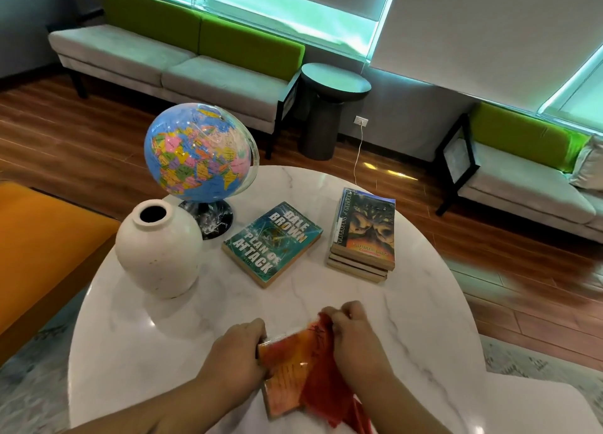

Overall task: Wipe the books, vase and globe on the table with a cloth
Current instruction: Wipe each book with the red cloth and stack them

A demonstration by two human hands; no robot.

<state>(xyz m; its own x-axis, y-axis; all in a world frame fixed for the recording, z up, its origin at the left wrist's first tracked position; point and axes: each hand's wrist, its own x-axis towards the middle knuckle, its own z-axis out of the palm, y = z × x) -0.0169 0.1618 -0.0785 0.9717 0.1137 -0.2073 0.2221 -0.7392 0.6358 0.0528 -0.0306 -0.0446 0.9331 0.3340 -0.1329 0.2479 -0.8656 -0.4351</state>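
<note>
Both hands were working at the near edge of the round white marble-top bench (424,319). The left hand (239,347) was curled round the left edge of an orange-covered paperback book (282,373), holding it firmly with the knuckles up. The right hand (354,330) was closed in a pinch on a bunched red cloth (321,379) and pressed it onto the right side of the book's cover. The cloth covered the right part of that book and trailed off toward the near rim. I couldn't tell whether the book lay flat on the bench or was lifted off it.

One container: a round white ceramic vase (160,254) stood upright on the left of the bench. Its mouth was open and dark, so its contents couldn't be told.

A blue globe with multicoloured countries on a black marbled base (195,152) stood just behind the vase, tilted on its axis. A teal paperback titled "Plan of Attack" (272,242) lay flat mid-bench with its cover up, apart from the others. A small stack of paperbacks (363,234) sat on the right with a brown-orange cover on top.

Grey sofas with green backs (182,58) stood along the wall beyond.
</note>
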